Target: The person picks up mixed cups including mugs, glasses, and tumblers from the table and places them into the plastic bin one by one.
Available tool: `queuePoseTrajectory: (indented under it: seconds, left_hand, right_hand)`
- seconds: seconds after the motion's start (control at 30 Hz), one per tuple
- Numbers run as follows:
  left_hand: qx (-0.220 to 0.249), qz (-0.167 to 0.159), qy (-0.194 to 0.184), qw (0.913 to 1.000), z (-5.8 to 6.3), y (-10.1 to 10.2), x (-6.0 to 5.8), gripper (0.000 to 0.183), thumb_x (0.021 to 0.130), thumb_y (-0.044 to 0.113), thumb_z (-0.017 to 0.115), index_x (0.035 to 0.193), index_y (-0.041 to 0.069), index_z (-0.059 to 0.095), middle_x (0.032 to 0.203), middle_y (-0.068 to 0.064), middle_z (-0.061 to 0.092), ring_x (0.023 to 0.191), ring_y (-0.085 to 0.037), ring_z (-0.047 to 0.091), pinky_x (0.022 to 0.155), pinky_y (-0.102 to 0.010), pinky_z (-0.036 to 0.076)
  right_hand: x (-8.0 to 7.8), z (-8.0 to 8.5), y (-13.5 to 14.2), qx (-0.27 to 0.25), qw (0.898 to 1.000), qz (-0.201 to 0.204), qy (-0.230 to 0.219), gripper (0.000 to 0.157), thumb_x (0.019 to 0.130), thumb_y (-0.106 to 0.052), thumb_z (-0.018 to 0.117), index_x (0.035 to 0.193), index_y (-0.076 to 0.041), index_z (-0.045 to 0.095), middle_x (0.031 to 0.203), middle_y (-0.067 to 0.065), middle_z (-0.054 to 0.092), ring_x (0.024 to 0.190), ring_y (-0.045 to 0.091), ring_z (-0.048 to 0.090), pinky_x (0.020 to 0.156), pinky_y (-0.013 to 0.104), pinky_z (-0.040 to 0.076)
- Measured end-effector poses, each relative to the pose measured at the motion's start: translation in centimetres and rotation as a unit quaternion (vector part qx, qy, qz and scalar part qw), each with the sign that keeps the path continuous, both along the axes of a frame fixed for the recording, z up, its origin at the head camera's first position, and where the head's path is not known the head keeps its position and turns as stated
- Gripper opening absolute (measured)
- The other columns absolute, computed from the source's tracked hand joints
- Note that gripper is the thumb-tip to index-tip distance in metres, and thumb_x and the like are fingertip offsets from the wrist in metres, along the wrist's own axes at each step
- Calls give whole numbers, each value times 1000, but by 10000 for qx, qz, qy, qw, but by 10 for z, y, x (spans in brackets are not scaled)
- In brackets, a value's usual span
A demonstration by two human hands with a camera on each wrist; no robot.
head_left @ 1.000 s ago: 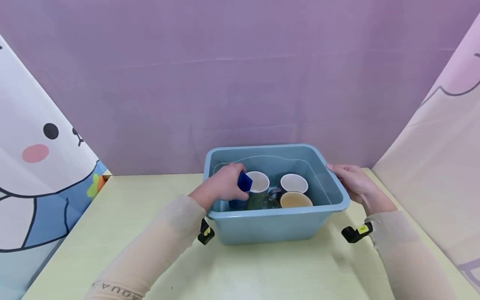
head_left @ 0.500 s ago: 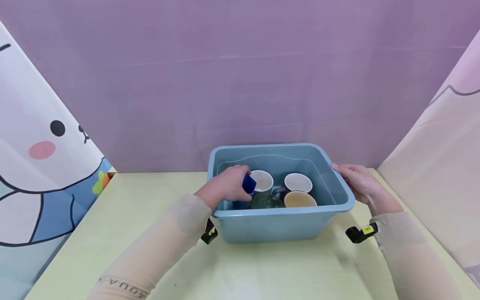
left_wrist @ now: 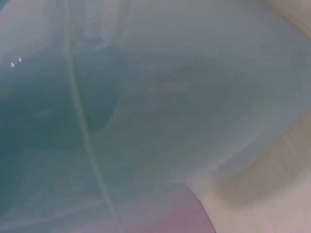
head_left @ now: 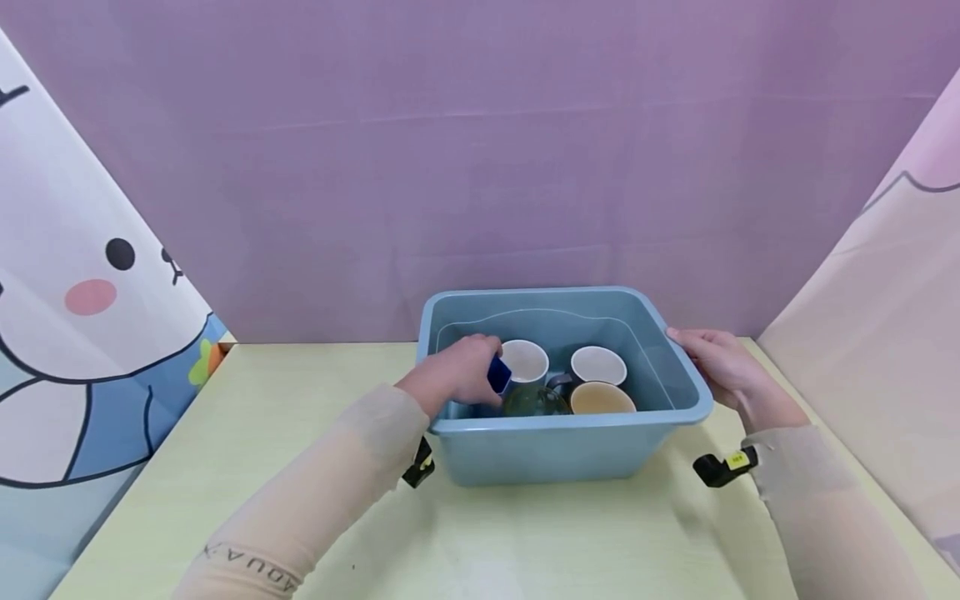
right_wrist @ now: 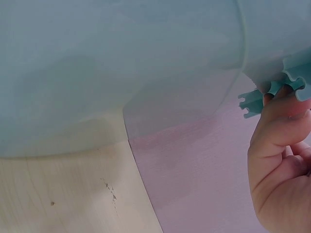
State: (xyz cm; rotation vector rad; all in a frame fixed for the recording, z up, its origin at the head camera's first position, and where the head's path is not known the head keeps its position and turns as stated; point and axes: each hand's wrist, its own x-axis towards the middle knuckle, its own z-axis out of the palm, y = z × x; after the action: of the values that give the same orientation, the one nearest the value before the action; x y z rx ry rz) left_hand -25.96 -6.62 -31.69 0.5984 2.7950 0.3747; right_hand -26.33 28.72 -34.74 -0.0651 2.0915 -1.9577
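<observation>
A light blue plastic tub (head_left: 536, 457) stands on the table. My left hand (head_left: 463, 372) reaches over its left rim and grips a dark blue, angular object (head_left: 498, 375); the hand covers much of it, so I cannot tell its kind. Beside that object are a cup with a white inside (head_left: 525, 362) and a dark green rounded thing (head_left: 536, 401). Farther right sit a dark-handled mug with a white inside (head_left: 598, 365) and a cup with a tan inside (head_left: 602, 398). My right hand (head_left: 711, 364) holds the tub's right rim, its fingers curled under the edge in the right wrist view.
The pale wooden table (head_left: 315, 450) extends around the tub. A purple cloth (head_left: 480, 167) rises close behind it. Printed cloths flank the table, with a cartoon panel (head_left: 82, 350) at the left and a pale panel (head_left: 885, 350) at the right.
The head view has turned slightly, so the tub and both hands appear a little farther right. Both hands keep their holds, and the left hand's place over the tub is nearly the same.
</observation>
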Motion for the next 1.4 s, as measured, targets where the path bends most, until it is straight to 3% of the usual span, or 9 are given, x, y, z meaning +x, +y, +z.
queuePoseTrajectory:
  seconds: [0.43,0.73,1.4]
  left_hand:
    - [-376,102,-121,9992,-4,0,1,65,75,33,80,129,11,52,118,-3,59,99,-17,54,91,-37,50]
    - [-666,15,-82,9977,-4,1,3,64,74,36,80,127,11,53,118,-3,61,96,-16,56,92,-36,50]
    - [-285,223,-436,9984,-6,2,1,68,73,27,82,130,8,49,121,-7,59,102,-19,56,100,-43,46]
  right_hand:
    - [-1,5,3,355,9994,-10,-28,31,97,-34,50,83,-24,76,71,-5,64,63,9,61,62,25,56]
    - [-1,5,2,154,9998,20,-105,31,98,-33,50,83,-21,76,71,-4,65,64,10,62,62,25,56]
    - [1,-2,1,13,10000,31,-76,33,98,-33,49,82,-20,76,70,-4,65,63,10,62,61,25,55]
